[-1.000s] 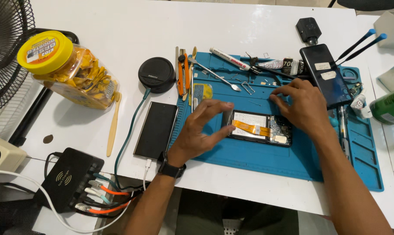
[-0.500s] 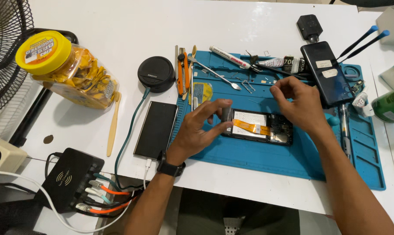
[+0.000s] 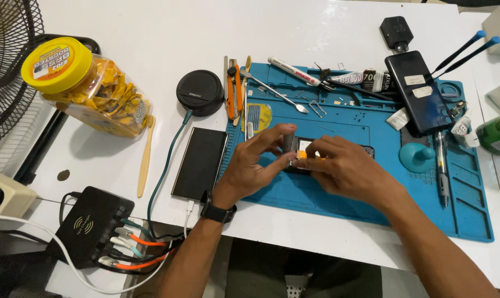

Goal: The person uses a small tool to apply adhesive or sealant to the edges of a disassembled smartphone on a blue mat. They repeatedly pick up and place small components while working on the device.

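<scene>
An opened phone (image 3: 302, 148) with its back off lies on the blue repair mat (image 3: 371, 198); an orange flex strip shows inside it. My left hand (image 3: 255, 163) grips the phone's left end between thumb and fingers. My right hand (image 3: 343, 168) lies over the phone's middle, its fingertips pinching at the orange strip close to my left fingers. Most of the phone's body is hidden under both hands. A black watch sits on my left wrist.
A dark phone (image 3: 418, 91), blue suction cup (image 3: 417, 156), tweezers, glue tubes and spudgers lie on the mat. Left of it are a charging black phone (image 3: 200, 163), round black puck (image 3: 200, 92), yellow-lidded jar (image 3: 81, 85), wooden stick, charger hub (image 3: 90, 226) and a fan.
My right hand has moved left from the phone's right end to its middle, meeting my left fingers. My left hand has stayed at the phone's left end.
</scene>
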